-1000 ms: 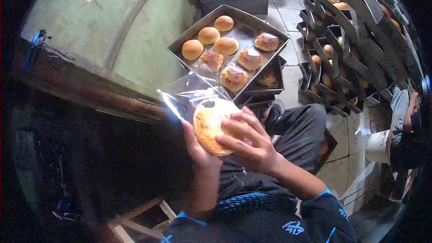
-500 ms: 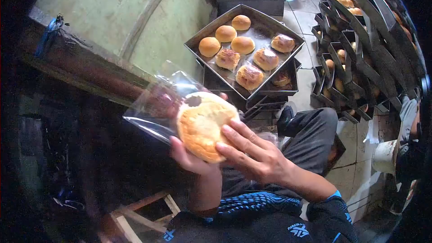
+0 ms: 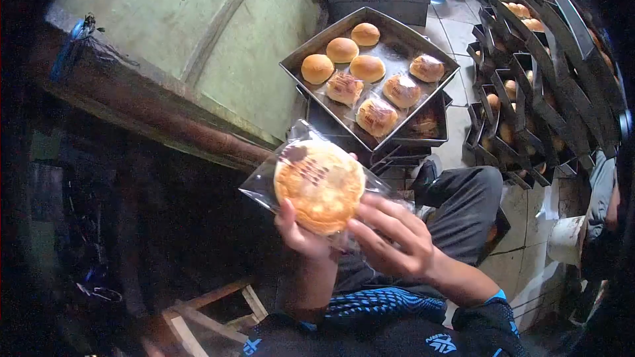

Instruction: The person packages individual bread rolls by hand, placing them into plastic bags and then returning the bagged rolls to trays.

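Observation:
A round, flat golden bun [image 3: 319, 188] with a dark spot near its top edge sits inside a clear plastic bag [image 3: 256, 192]. My left hand [image 3: 303, 235] grips the bun from below, its thumb on the near left edge and its other fingers mostly hidden behind. Against the bun's right side, my right hand [image 3: 402, 238] holds the loose plastic, with its fingertips close to the bun's edge. Beyond my hands is a square metal tray [image 3: 423, 100] holding several bare round buns [image 3: 342, 49] and three buns in clear plastic [image 3: 377, 117].
Another tray [image 3: 438, 133] lies under the first. Metal trays with bread [image 3: 529, 92] are stacked at the right, near a white bucket [image 3: 565, 235]. A pale green surface [image 3: 152, 26] spans the upper left. A wooden frame [image 3: 188, 330] stands at lower left.
The bun has gone deeper into the bag, and the plastic now covers its face. My right hand has shifted from the bun's face to its right edge, onto the plastic.

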The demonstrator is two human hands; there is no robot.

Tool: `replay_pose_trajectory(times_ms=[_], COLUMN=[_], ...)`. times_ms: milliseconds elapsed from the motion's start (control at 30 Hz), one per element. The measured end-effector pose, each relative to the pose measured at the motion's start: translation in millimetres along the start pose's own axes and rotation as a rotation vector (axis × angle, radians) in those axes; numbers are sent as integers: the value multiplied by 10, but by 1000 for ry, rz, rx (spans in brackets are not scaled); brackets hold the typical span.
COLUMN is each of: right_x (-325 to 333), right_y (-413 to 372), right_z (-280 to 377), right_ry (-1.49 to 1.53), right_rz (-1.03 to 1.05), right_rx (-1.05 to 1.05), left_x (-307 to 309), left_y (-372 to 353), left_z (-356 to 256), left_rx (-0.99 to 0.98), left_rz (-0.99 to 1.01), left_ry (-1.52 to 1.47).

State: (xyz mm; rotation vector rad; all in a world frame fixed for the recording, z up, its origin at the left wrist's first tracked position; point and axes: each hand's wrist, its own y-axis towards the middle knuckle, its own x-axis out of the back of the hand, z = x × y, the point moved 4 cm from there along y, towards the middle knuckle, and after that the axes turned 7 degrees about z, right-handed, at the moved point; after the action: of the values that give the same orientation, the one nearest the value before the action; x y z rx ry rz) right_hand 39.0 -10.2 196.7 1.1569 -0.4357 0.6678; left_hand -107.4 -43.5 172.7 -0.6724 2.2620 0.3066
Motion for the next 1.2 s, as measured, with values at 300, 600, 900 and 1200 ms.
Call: replay_pose_trajectory(times_ms=[300, 600, 900, 1200], right_x=[-38, -91, -83, 310], right_y=[-77, -60, -76, 4], right_z=[-54, -14, 78, -335], right_ry=[-15, 12, -3, 300], right_rz=[-247, -290, -320, -215], right_rx=[-33, -78, -58, -549], left_x=[150, 18, -145, -110], left_y=[289, 48, -38, -51], left_z=[-25, 266, 206, 133], left_rx=[117, 68, -148, -78], left_rz=[183, 152, 366, 314], left_ry=[-508, -291, 62, -17])
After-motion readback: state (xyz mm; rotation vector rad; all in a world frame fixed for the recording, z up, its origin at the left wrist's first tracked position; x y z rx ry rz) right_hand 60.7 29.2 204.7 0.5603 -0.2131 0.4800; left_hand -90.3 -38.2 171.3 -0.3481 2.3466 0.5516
